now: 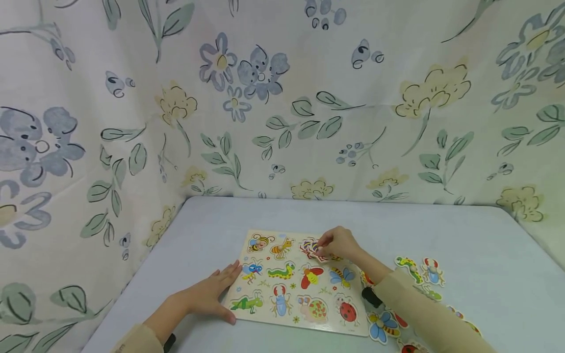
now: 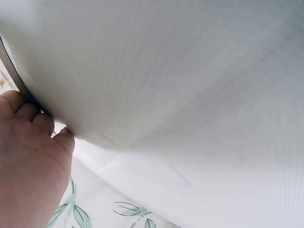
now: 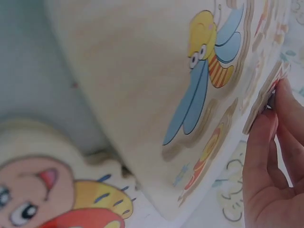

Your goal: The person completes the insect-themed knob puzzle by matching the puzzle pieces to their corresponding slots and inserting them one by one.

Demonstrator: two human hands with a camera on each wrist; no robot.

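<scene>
A wooden insect puzzle board [image 1: 265, 318] lies on the table, printed with several bugs in rows. My right hand [image 1: 342, 242] pinches a spider puzzle piece [image 1: 310, 248] over the board's top row; in the right wrist view this piece [image 3: 262, 99] is tilted, its edge between thumb and fingers. Whether it touches the board cannot be told. My left hand [image 1: 209, 291] rests at the board's left edge, fingers extended along it and thumb near the lower left corner. In the left wrist view the left hand [image 2: 33, 156] shows its fingertips against that edge.
Right of the board lie loose puzzle pieces: a caterpillar [image 1: 409, 268], a stag beetle [image 1: 433, 272], a blue-winged insect [image 1: 383, 326] and a ladybug [image 1: 411, 347]. Some sit partly under the right forearm. A floral curtain [image 1: 309, 108] hangs behind the white table [image 1: 212, 220].
</scene>
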